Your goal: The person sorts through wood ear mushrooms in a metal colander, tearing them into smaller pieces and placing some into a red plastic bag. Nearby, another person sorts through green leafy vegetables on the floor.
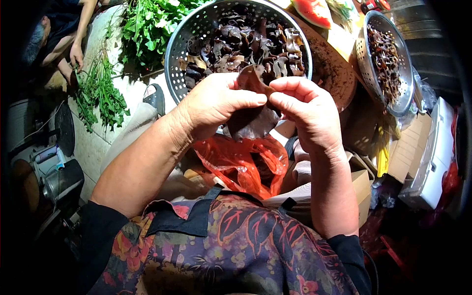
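Observation:
A large dark brown wood ear mushroom (253, 120) is stretched between my two hands. My left hand (211, 98) pinches its upper left part, thumb lying across the front. At its upper right edge, thumb and fingertips of my right hand (309, 108) are closed on it. Just beyond my hands stands a metal colander (176, 64) heaped with wood ear pieces (236, 44). Below the held mushroom, a red plastic bag (221, 160) lies open in my lap, its contents mostly in shadow.
Leafy greens (147, 34) lie at the back left, where another person's hand (76, 55) reaches to a smaller bunch (101, 93). A second colander (405, 64) of dark pieces stands right. A watermelon piece (314, 11), cardboard (408, 147) and white box (432, 152) are also there.

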Available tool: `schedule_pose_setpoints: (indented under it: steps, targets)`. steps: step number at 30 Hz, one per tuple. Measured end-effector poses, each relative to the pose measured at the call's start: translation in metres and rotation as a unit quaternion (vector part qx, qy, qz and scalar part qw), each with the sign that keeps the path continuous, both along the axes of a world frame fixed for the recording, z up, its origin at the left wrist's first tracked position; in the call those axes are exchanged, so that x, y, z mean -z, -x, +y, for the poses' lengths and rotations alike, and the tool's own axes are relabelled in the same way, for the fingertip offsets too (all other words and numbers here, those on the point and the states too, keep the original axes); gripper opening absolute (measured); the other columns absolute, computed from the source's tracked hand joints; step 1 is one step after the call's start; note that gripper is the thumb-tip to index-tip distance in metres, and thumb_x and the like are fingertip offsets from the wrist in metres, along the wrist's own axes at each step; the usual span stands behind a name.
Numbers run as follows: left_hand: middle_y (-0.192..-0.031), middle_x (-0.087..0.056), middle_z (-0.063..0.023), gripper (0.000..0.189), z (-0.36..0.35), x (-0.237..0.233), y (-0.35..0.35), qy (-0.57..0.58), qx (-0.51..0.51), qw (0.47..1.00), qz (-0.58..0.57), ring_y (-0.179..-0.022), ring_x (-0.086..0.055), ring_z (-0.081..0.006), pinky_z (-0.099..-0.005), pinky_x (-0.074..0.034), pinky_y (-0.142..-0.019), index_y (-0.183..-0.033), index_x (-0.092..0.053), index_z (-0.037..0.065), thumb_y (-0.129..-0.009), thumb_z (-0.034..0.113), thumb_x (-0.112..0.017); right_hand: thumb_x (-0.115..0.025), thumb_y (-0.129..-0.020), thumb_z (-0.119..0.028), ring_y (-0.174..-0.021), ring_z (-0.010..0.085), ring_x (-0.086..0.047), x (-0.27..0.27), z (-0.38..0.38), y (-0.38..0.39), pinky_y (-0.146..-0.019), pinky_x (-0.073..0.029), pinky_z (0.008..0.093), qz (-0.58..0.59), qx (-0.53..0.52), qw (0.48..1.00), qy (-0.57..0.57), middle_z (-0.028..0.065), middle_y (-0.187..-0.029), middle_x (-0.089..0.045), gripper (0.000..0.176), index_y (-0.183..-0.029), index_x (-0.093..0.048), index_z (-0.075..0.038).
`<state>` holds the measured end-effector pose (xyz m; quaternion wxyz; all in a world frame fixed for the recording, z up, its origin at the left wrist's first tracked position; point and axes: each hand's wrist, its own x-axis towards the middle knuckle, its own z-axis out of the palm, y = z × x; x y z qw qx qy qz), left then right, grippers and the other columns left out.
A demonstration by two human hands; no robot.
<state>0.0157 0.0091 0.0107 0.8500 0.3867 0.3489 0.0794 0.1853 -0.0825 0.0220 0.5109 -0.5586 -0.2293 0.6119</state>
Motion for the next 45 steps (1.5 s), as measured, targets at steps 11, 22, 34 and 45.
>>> schedule_pose_setpoints:
  steps: [11, 22, 34, 45]
  targets:
    - [-0.088, -0.066, -0.0059, 0.021, 0.002, 0.002, 0.000, -0.029, -0.031, 0.999, 0.031, -0.079, -0.061, -0.0112, -0.0251, -0.050, -0.073, -0.100, -0.063, -0.002, -0.083, 0.010, -0.062, -0.069, -0.080, -0.010, -0.067, 0.0054, -0.056, 0.001, 0.002, 0.000, -0.055, -0.044, 0.0173, 0.015, -0.031, 0.999, 0.041, 0.0019, -0.080, -0.063, 0.018, -0.095, -0.064, -0.002]
    - [-0.092, -0.066, -0.0071, 0.022, 0.005, 0.001, 0.003, -0.011, -0.047, 0.999, -0.009, -0.080, -0.063, -0.0124, -0.0269, -0.051, -0.075, -0.103, -0.061, -0.001, -0.084, 0.009, -0.061, -0.069, -0.080, -0.012, -0.059, 0.0050, -0.053, 0.009, 0.002, 0.000, -0.054, -0.043, 0.0187, 0.016, -0.015, 0.999, 0.029, 0.0002, -0.075, -0.062, 0.012, -0.086, -0.064, -0.003]
    - [-0.083, -0.065, -0.0046, 0.016, 0.001, -0.003, 0.000, -0.171, 0.031, 0.979, 0.108, -0.072, -0.060, -0.0094, -0.0234, -0.050, -0.066, -0.094, -0.064, -0.002, -0.083, 0.010, -0.064, -0.070, -0.078, -0.009, -0.063, 0.0045, -0.054, 0.006, -0.002, 0.008, -0.057, -0.044, 0.0188, -0.062, -0.026, 0.998, 0.020, -0.0003, -0.075, -0.063, 0.012, -0.085, -0.063, -0.001]
    - [-0.085, -0.064, -0.0084, 0.017, -0.010, -0.005, -0.001, 0.075, -0.095, 0.992, -0.028, -0.074, -0.062, -0.0161, -0.0293, -0.051, -0.070, -0.092, -0.063, -0.002, -0.077, 0.004, -0.064, -0.068, -0.077, -0.004, -0.065, 0.0032, -0.055, 0.000, -0.006, 0.016, -0.059, -0.046, 0.0180, -0.094, -0.024, 0.994, -0.046, -0.0007, -0.074, -0.062, 0.011, -0.085, -0.062, 0.000]
